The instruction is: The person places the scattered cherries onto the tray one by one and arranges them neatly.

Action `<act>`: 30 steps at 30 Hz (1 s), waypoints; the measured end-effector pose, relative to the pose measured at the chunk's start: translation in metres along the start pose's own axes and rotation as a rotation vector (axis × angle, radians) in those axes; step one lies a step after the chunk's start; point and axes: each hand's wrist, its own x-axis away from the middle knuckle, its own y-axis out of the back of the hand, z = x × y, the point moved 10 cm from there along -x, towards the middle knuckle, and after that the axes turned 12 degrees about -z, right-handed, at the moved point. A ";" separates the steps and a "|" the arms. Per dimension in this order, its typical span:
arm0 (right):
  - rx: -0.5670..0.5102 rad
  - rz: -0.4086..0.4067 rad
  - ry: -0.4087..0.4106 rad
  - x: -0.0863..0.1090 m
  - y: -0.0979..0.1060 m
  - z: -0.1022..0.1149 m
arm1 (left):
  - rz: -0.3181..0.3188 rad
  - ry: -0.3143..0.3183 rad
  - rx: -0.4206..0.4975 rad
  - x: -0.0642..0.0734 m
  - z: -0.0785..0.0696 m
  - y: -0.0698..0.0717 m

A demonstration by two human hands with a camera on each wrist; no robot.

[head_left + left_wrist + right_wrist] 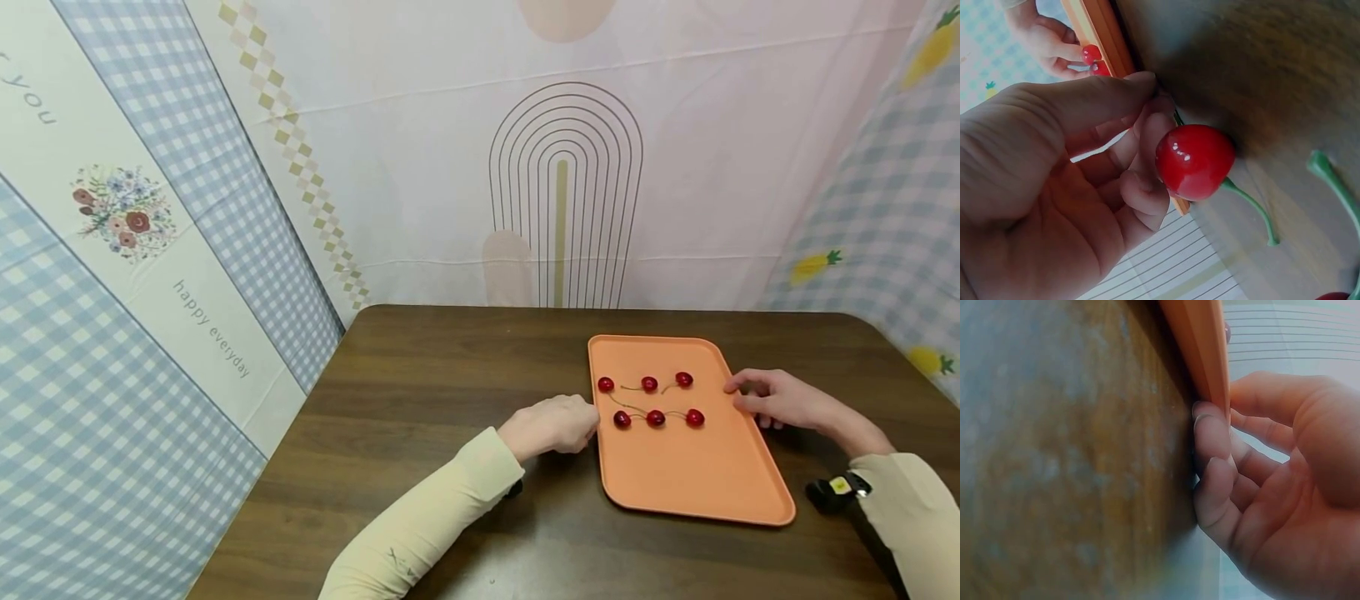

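An orange tray [675, 471] lies on the right of the table and bears several red cherries [656, 418] with thin stems, in two rough rows. At its left rim, my left hand [555, 423] grips the edge, fingers curled. Close in front of those fingers, the left wrist view shows another red cherry [1194, 161] with a green stem; whether it touches them I cannot tell. The head view hides this cherry. My right hand [795, 400] pinches the right rim, its thumb above and curled fingers [1213, 437] below.
The brown wooden table [420, 367] backs onto a printed cloth [420, 167]. A blue checked cloth [255, 150] hangs at the left, another with pineapples at the right. A loose green stem [1335, 181] shows near the left wrist camera, with part of a red cherry [1333, 296] below.
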 end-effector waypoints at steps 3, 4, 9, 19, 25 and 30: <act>-0.003 0.004 0.005 0.000 0.000 0.000 | 0.010 0.028 0.004 -0.001 0.004 -0.002; -0.004 0.005 0.006 0.000 0.000 0.000 | 0.014 0.036 0.005 -0.002 0.006 -0.003; -0.007 0.007 0.009 -0.001 0.000 0.000 | -0.004 0.069 -0.001 0.000 0.016 0.000; -0.011 0.009 0.003 -0.006 0.000 -0.006 | 0.033 0.205 -0.009 0.007 0.042 -0.002; -0.013 0.009 0.004 -0.008 0.000 -0.007 | 0.033 0.264 -0.005 0.005 0.053 -0.005; -0.010 0.007 0.009 -0.008 0.000 -0.007 | 0.038 0.290 -0.020 0.002 0.059 -0.006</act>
